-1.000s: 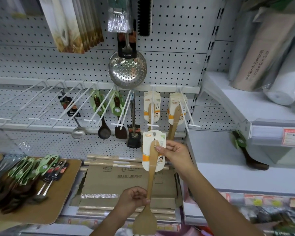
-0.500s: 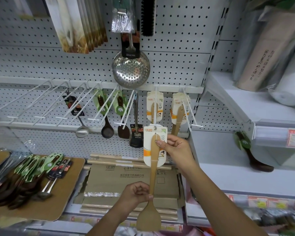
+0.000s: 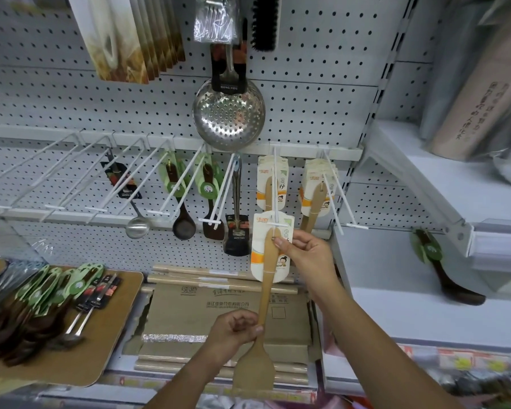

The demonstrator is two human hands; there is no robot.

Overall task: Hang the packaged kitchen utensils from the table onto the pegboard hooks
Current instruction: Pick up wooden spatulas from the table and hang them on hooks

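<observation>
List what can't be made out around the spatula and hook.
- Head view: whether the hole of the spatula card is on the hook; too small, and the hook tip overlaps it.
- Head view: card print; small, partly covered by the right hand.
- Head view: utensils on the board; blurred, cut by the left edge.

Matt wooden spatula (image 3: pixel 266 287) on a glossy paper card (image 3: pixel 270 249); shiny perforated metal skimmer (image 3: pixel 228 115); white pegboard (image 3: pixel 322 93).

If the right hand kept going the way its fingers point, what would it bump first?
The right hand pinches the wooden spatula's card. Past it, the fingers point left, so probably the hanging black spatula, though that may sit further back.
</observation>
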